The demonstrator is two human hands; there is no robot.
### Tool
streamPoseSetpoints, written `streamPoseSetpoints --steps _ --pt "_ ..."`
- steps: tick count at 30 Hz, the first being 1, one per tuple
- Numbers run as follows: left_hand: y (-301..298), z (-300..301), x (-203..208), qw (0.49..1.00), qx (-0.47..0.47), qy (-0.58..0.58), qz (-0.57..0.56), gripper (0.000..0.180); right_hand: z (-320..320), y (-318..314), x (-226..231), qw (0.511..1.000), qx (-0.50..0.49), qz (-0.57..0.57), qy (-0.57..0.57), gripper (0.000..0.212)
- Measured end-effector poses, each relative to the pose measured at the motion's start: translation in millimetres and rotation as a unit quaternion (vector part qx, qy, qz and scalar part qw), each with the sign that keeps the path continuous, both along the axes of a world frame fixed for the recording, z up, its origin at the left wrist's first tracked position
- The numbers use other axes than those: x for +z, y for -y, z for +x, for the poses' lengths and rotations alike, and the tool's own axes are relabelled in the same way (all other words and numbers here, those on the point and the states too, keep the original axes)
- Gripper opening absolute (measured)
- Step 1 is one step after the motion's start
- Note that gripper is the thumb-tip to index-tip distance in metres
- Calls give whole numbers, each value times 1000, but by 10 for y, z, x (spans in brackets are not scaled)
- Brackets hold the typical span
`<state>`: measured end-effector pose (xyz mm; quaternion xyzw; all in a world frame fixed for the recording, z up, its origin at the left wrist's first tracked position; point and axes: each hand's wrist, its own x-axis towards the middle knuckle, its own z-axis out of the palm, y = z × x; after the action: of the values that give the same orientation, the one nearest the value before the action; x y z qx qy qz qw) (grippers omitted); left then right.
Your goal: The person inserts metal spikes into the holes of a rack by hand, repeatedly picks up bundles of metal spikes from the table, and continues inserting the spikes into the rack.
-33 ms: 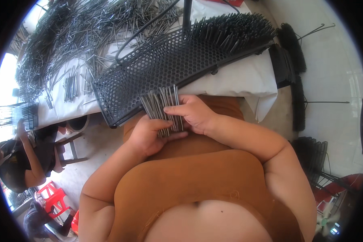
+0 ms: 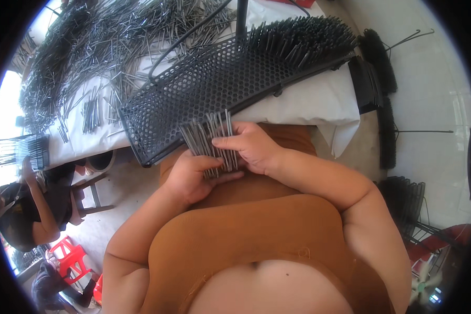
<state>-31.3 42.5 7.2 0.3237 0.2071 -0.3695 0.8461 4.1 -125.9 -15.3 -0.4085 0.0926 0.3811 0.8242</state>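
In front of my waist, a flat bunch of thin dark grey rods [image 2: 198, 137] is held between both hands, their upper ends fanned out. My left hand [image 2: 186, 178] is closed round the lower left part, its thumb lying across the rods. From the right, my right hand [image 2: 256, 149] grips the bunch with its thumb over the front; some of its fingers are hidden behind. Just beyond the rods lies a long black perforated rack [image 2: 193, 86]. Many similar rods [image 2: 303, 42] stand upright, packed together, in the rack's right end.
A big loose heap of rods [image 2: 125, 31] covers the far left of the white-covered table [image 2: 298, 110], with a small bunch [image 2: 91, 115] nearer. At left sits another person [image 2: 47, 220], near a red plastic stool [image 2: 74, 259]. Filled black racks [image 2: 387, 131] stand on the floor at right.
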Motion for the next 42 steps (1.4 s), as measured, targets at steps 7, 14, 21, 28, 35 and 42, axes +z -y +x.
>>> streamPoseSetpoints --steps 7,14,21,28,35,42 --pt "-95 75 -12 999 -26 -14 -22 47 110 -25 15 998 38 -31 -28 22" --pt "-175 80 -51 996 -82 16 -2 38 173 -88 65 997 53 -47 0 19" --pt "-161 19 -32 994 -68 36 76 27 89 -93 178 960 41 -217 172 26" --pt "-215 -108 0 992 -45 52 101 24 -6 -144 196 921 32 -225 315 32" --pt "-222 -130 -8 988 -56 60 131 24 -14 -160 325 939 77 -250 223 23" --pt "-179 -103 -42 989 -41 65 126 21 220 150 304 976 -63 -121 171 13"
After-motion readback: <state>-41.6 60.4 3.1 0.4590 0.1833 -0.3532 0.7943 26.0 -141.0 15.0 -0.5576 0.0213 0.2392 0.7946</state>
